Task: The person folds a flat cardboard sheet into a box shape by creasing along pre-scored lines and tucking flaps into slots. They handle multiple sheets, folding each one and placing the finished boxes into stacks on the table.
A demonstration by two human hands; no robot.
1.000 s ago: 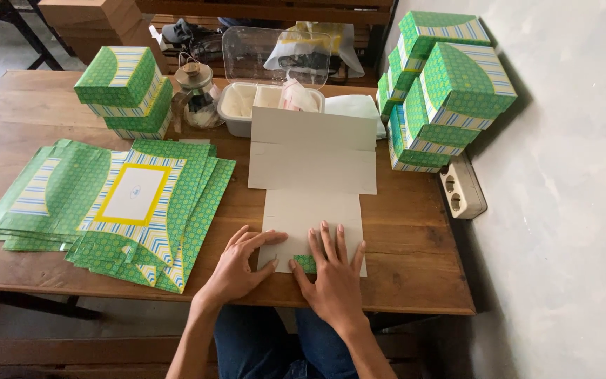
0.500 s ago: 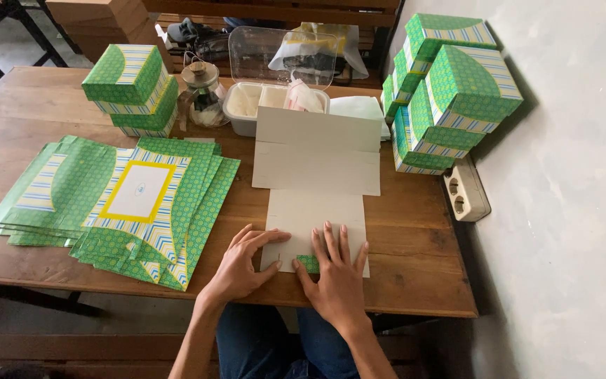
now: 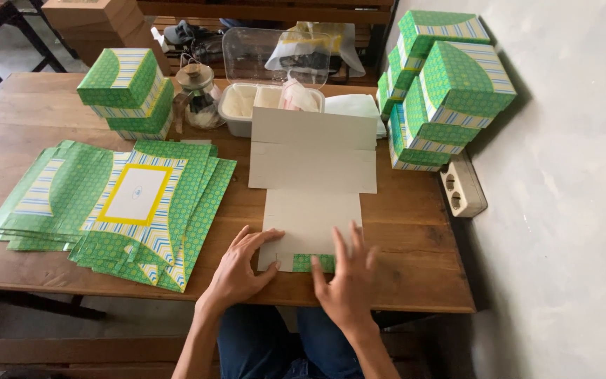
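Observation:
A flat unfolded cardboard box blank (image 3: 313,175) lies grey side up in the middle of the wooden table (image 3: 415,231), its far panel tilted up. A green patterned flap (image 3: 313,263) is folded over at its near edge. My left hand (image 3: 242,267) rests flat on the blank's near left corner, fingers spread. Over the near right corner my right hand (image 3: 348,277) presses down with fingers apart, beside the green flap. Neither hand grips anything.
A fanned stack of flat green blanks (image 3: 117,207) lies to the left. Folded green boxes are piled at the back left (image 3: 129,92) and back right (image 3: 443,91). A glass jar (image 3: 196,98), a plastic tub (image 3: 261,98) and a wall socket strip (image 3: 461,186) are nearby.
The view has shifted slightly. Both hands stay on the blank's near edge; my right hand has slid a little to the right along the green flap.

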